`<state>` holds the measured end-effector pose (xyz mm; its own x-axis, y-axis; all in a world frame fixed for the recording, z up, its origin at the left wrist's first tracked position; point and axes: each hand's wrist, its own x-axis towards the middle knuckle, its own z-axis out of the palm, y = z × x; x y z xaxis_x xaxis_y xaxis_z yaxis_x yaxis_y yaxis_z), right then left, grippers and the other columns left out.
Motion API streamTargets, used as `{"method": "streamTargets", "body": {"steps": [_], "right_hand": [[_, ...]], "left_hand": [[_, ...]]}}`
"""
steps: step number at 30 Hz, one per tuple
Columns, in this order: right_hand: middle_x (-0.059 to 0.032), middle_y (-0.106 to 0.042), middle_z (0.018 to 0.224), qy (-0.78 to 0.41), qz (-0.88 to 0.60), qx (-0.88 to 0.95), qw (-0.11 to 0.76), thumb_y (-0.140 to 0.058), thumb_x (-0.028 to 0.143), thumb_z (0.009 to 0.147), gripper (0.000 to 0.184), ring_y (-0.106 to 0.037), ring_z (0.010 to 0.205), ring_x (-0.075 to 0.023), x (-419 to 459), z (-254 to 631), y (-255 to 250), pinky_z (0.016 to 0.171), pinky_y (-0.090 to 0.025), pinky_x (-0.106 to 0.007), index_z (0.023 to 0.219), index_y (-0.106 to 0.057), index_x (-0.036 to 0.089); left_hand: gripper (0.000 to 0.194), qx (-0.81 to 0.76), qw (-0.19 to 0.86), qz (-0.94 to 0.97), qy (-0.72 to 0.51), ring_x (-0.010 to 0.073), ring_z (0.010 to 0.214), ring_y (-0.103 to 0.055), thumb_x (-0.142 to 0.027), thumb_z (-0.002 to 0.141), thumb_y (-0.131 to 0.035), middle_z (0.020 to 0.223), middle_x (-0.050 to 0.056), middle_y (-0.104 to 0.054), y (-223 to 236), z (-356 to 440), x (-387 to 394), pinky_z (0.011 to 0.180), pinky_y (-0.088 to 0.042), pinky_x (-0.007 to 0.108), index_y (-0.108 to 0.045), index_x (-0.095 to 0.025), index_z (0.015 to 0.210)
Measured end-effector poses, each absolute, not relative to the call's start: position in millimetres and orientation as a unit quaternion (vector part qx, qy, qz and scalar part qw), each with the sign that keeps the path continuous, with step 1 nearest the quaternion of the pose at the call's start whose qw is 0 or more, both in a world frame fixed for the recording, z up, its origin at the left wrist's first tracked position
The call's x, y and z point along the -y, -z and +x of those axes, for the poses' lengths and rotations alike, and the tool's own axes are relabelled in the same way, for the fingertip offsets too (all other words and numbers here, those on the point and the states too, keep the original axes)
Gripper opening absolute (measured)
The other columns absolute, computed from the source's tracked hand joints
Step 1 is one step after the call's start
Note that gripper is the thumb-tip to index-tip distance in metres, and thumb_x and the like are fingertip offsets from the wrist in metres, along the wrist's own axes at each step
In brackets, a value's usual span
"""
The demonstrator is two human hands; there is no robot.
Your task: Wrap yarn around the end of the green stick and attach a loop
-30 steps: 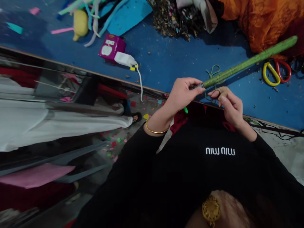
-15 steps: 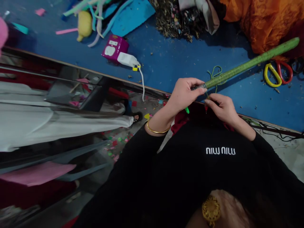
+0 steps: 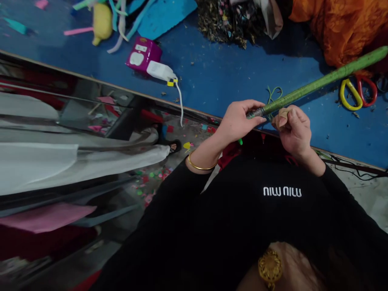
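Observation:
A long green wrapped stick slants across the blue table toward the upper right. My left hand is closed round its near end, where the wrapping stops at a bare grey tip. My right hand sits just right of that tip with its fingers curled, pinching a thin green thread that loops on the table beside the stick. A gold bangle is on my left wrist.
Yellow and red scissors lie under the stick's far end. A magenta box with a white plug and cable, a yellow object, paper strips, dark scraps and orange cloth sit farther back. The floor with confetti lies to the left.
My right hand dipped below the stick's end, then rose back beside it with fingers curled tighter. My left hand kept hold of the stick, which barely shifted.

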<state>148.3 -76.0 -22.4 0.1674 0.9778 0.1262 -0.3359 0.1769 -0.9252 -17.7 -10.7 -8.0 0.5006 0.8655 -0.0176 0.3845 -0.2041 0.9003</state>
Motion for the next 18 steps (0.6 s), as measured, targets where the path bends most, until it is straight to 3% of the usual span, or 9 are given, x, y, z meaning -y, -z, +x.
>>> {"method": "streamTargets", "body": {"steps": [5, 11, 18], "right_hand": [[0.0018, -0.045, 0.064, -0.476, -0.47, 0.418, 0.615, -0.068, 0.071, 0.088, 0.057, -0.04, 0.058, -0.0097, 90, 152, 13, 0.055, -0.042, -0.026, 0.066, -0.054, 0.022], [0.0011, -0.044, 0.064, -0.449, -0.509, 0.429, 0.596, -0.064, 0.067, 0.093, 0.053, -0.031, 0.053, -0.01, 98, 149, 13, 0.054, -0.042, -0.03, 0.066, -0.056, 0.023], [-0.0019, -0.05, 0.067, -0.458, -0.463, 0.512, 0.56, -0.061, 0.063, 0.097, 0.048, -0.051, 0.062, -0.0157, 97, 160, -3, 0.071, -0.055, -0.039, 0.068, -0.064, 0.025]], "left_hand": [[0.023, -0.441, 0.416, 0.748, -0.271, 0.0223, 0.095, -0.075, -0.03, 0.085, -0.074, 0.102, 0.005, -0.082, 7, -14, 15, 0.091, -0.057, 0.03, -0.081, -0.016, 0.103], [0.022, -0.447, 0.404, 0.75, -0.273, 0.021, 0.095, -0.075, -0.032, 0.085, -0.078, 0.101, 0.006, -0.082, 10, -13, 16, 0.09, -0.055, 0.027, -0.081, -0.016, 0.101], [0.02, -0.468, 0.413, 0.737, -0.258, 0.0173, 0.085, -0.07, -0.026, 0.08, -0.076, 0.094, 0.003, -0.08, 16, -12, 12, 0.08, -0.052, 0.026, -0.075, -0.016, 0.097]]}}
